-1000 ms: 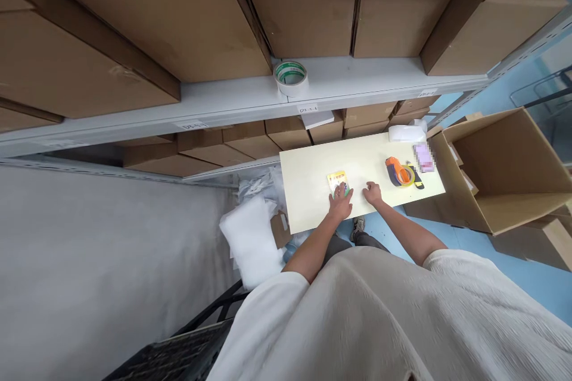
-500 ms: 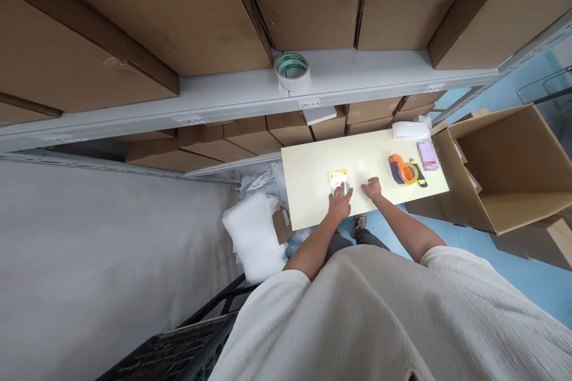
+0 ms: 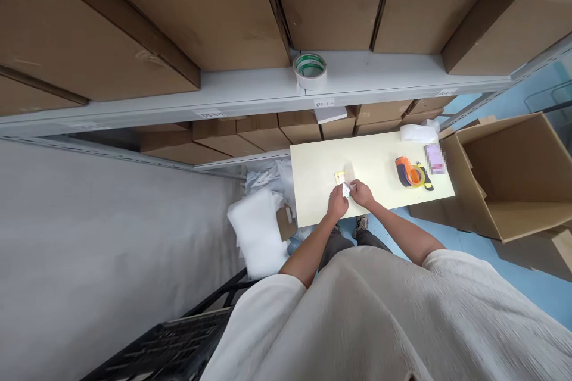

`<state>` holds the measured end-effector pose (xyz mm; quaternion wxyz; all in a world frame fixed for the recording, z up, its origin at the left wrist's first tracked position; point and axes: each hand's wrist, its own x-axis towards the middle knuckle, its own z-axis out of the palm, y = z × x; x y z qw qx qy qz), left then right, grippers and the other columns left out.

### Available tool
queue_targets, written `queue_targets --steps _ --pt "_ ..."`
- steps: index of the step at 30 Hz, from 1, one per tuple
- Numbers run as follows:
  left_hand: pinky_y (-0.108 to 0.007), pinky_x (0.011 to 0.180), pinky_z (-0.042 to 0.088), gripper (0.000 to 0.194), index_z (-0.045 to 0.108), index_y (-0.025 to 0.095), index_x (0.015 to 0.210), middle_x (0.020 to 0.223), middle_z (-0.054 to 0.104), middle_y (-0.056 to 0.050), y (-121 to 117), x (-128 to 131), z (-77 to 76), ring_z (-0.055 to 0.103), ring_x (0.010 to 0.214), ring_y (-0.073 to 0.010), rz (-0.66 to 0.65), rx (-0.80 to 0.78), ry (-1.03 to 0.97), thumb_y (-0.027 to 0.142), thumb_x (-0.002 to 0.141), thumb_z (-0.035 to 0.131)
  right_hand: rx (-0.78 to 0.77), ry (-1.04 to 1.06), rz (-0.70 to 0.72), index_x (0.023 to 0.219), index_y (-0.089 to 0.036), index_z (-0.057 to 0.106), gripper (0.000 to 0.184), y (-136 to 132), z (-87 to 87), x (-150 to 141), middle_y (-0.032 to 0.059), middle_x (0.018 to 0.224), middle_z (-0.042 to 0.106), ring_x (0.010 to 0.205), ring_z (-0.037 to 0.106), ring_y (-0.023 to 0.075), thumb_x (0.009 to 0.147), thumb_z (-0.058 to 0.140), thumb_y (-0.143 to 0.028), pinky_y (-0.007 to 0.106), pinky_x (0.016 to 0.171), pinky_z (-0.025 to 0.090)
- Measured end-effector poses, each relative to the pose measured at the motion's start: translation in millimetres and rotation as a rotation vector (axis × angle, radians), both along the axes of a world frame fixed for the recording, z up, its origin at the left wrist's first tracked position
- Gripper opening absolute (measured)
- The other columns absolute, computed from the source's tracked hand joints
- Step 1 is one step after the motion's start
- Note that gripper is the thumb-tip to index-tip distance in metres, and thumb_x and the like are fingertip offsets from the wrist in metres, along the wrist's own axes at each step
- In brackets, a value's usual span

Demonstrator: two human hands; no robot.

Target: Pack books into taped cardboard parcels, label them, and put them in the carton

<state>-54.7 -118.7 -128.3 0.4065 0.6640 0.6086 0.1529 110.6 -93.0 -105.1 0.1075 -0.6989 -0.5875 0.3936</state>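
1. Looking down through the head camera, I find the small packet on the cream tabletop, between the two hands and left of the orange tape dispenser.
2. Its yellow end points away from the body, toward the shelf. The long axis seems to run from the body to the shelf, but with the near end covered I can't be sure.
3. I see yellow along the far edge, then white with small print, too fine to read from here. A pale, see-through-looking strip stands out at its far right corner.
4. The left hand has its fingers bent around the packet's near left part, grasping it.
5. The right hand has thumb and fingers drawn together at the right edge; whether they pinch packet or strip, I can't tell.
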Motion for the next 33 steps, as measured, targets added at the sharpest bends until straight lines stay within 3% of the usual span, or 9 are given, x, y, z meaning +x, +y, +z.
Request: queue_targets --steps 7,11,15,19,23,29,33 --pt "-0.054 0.134 0.038 0.084 0.037 0.020 0.170 0.173 0.046 -0.016 1.4 -10.0 -4.2 0.042 0.163 -0.0325 0.045 -0.093 -0.107 0.006 0.088 0.055 0.008 -0.052 0.092 0.118 -0.021 0.071 0.034 -0.9 -12.8 -19.6 0.0058 0.098 0.075 0.091 0.067 0.0228 0.087 0.059 -0.013 0.029 0.080 0.050" --pt "-0.055 0.132 0.040 0.082 0.044 0.023 0.166 0.177 0.041 -0.012 5.4 -16.5 8.3 0.039 0.164 -0.0327 -0.092 -0.005 -0.024 0.004 0.087 0.053 -0.002 -0.014 0.101 0.117 -0.017 0.074 0.032 -4.3 -14.7 -21.8 0.0076 0.101 0.076 0.094 0.067 0.0229 0.088 0.060 -0.016 0.031 0.089 0.053" --pt "-0.053 0.128 0.042 0.078 0.051 0.024 0.161 0.167 0.055 -0.011 9.8 -19.3 19.9 0.048 0.156 -0.0319 -0.228 -0.040 0.097 0.000 0.087 0.049 -0.004 0.077 0.100 0.113 -0.021 0.079 0.033 -8.9 -10.3 -16.5 0.0077 0.107 0.079 0.106 0.069 0.0243 0.089 0.057 -0.015 0.035 0.102 0.053" --pt "-0.050 0.126 0.044 0.076 0.050 0.023 0.162 0.165 0.056 -0.014 10.8 -18.9 24.2 0.050 0.153 -0.0313 -0.275 -0.061 0.143 0.002 0.089 0.050 0.052 0.084 -0.096 0.115 -0.022 0.079 0.039 -9.3 -5.2 -5.5 0.0083 0.122 0.078 0.118 0.069 0.0249 0.085 0.055 -0.015 0.038 0.114 0.051" --pt "-0.048 0.126 0.043 0.075 0.045 0.019 0.165 0.163 0.058 -0.016 11.8 -17.2 25.7 0.050 0.153 -0.0317 -0.277 -0.063 0.141 0.005 0.091 0.051 0.020 0.009 -0.312 0.119 -0.019 0.077 0.043 -2.8 -2.9 2.7 0.0108 0.120 0.076 0.112 0.070 0.0256 0.080 0.058 -0.018 0.038 0.110 0.054" --pt "-0.046 0.118 0.047 0.058 0.046 0.017 0.163 0.158 0.061 -0.019 16.7 -13.8 31.1 0.058 0.144 -0.0337 -0.283 -0.069 0.189 0.018 0.105 0.046 -0.120 0.076 -0.368 0.106 -0.022 0.076 0.032 7.3 -3.3 -1.3 0.0049 0.101 0.078 0.098 0.072 0.0235 0.080 0.059 -0.023 0.036 0.096 0.056" --pt "-0.044 0.116 0.046 0.051 0.048 0.019 0.159 0.157 0.062 -0.017 20.2 -9.4 38.8 0.060 0.142 -0.0331 -0.276 -0.045 0.203 0.033 0.110 0.047 -0.117 0.149 -0.427 0.095 -0.022 0.074 0.025 9.9 -2.0 -7.3 0.0046 0.095 0.077 0.094 0.071 0.0229 0.089 0.057 -0.039 0.034 0.091 0.058"
